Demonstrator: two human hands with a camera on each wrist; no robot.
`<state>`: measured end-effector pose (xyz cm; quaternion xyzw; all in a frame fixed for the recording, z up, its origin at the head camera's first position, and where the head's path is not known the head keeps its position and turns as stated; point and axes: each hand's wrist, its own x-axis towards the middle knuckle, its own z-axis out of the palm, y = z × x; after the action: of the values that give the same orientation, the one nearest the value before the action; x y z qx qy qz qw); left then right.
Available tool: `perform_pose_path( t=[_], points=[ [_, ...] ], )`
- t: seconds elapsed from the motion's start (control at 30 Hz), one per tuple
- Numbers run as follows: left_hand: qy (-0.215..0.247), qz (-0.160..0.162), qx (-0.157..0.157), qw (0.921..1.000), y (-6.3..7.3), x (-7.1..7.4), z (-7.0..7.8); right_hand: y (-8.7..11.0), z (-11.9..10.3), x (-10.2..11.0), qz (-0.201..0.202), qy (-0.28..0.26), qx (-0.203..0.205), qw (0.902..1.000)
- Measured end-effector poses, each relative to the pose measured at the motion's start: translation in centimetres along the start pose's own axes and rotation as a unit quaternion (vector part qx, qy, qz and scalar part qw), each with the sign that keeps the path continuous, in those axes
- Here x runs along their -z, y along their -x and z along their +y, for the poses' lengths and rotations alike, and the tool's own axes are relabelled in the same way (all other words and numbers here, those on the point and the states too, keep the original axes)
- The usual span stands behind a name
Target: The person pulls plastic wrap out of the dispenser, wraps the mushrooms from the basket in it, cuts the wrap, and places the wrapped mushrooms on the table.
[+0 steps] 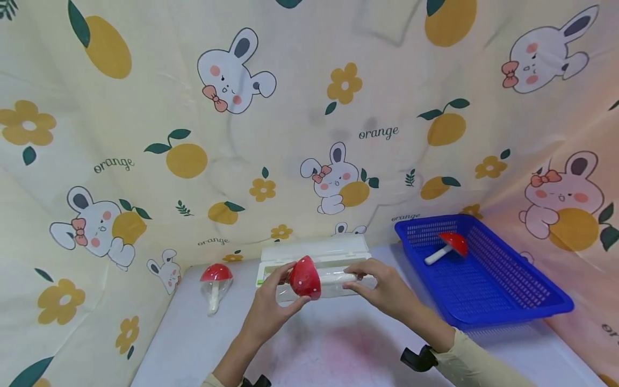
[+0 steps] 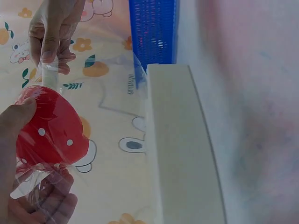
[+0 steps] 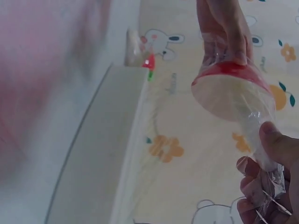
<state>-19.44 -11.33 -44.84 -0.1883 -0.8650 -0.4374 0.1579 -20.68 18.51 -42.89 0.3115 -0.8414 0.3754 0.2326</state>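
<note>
Left hand [image 1: 271,306] grips the cap of the film-wrapped toy mushroom [image 1: 306,278], right hand [image 1: 389,285] pinches its stem end and the bunched film [image 3: 276,184]. Held mushroom is between both, above the desk [image 1: 333,357], long axis left-right, cap left; neither hand nearer. Blue basket [image 1: 493,295] right, white box [image 1: 314,249] just beyond hands. Second mushroom [image 1: 453,245] in basket, third [image 1: 216,273] on desk, left.
</note>
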Motion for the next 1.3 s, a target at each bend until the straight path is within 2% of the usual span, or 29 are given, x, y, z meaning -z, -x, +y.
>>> perform_pose_path(
  t=[0.17,0.43,0.63,0.87,1.1,1.23,1.3],
  points=[
    [0.009,-0.016,0.022,0.9996,0.9,-0.7,-0.5,1.1,0.6,-0.7,-0.006,-0.011,0.010,0.9999],
    [-0.002,-0.037,0.061,0.9975,2.2,-1.8,-1.6,2.6,1.7,-2.2,-0.010,-0.019,0.029,0.9994],
    [-0.010,-0.056,0.079,0.9952,2.8,-2.5,-2.5,3.6,2.4,-2.9,-0.033,-0.029,0.001,0.9990],
    [-0.018,-0.066,0.075,0.9949,3.3,-3.0,-3.4,4.3,3.1,-3.9,-0.049,-0.033,-0.015,0.9981],
    [-0.049,-0.077,0.077,0.9928,3.4,-3.6,-4.4,4.7,3.9,-4.7,-0.071,-0.024,-0.046,0.9961],
    [-0.049,-0.078,0.079,0.9926,3.3,-3.8,-4.8,5.0,4.3,-5.2,-0.083,-0.029,-0.063,0.9942],
    [-0.045,-0.083,0.091,0.9914,3.2,-4.0,-5.0,5.1,4.5,-5.4,-0.089,-0.032,-0.071,0.9930]
  ],
)
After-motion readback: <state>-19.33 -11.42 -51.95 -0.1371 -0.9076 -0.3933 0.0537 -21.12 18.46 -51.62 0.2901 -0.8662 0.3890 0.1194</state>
